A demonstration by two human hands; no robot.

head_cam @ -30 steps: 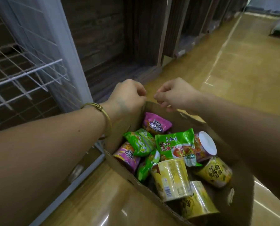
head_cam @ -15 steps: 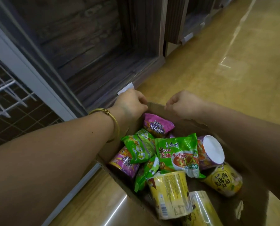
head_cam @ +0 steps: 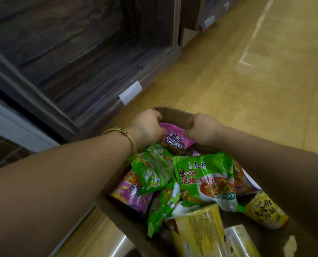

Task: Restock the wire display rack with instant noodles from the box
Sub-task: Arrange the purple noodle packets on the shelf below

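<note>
A brown cardboard box (head_cam: 175, 112) sits low in front of me, full of instant noodles. On top lie a green packet (head_cam: 206, 179), a second green packet (head_cam: 154, 169) and a purple packet (head_cam: 175, 140). Yellow cups (head_cam: 197, 229) lie at the near end. My left hand (head_cam: 147, 125), with a gold bangle on its wrist, is clenched at the far rim just above the purple packet. My right hand (head_cam: 202, 128) is clenched on the same far rim, a little to the right. The wire rack is out of view.
A dark wooden shelf unit (head_cam: 91, 58) with a white label (head_cam: 130, 91) stands on the left, close to the box. A white frame (head_cam: 12, 123) runs along the lower left. Shiny yellow floor (head_cam: 247, 80) stretches to the right and ahead.
The view has swung down and right, so the wire rack has slid out on the left. Both hands have stayed clenched at the box's far rim, which now lies nearer the wooden shelf.
</note>
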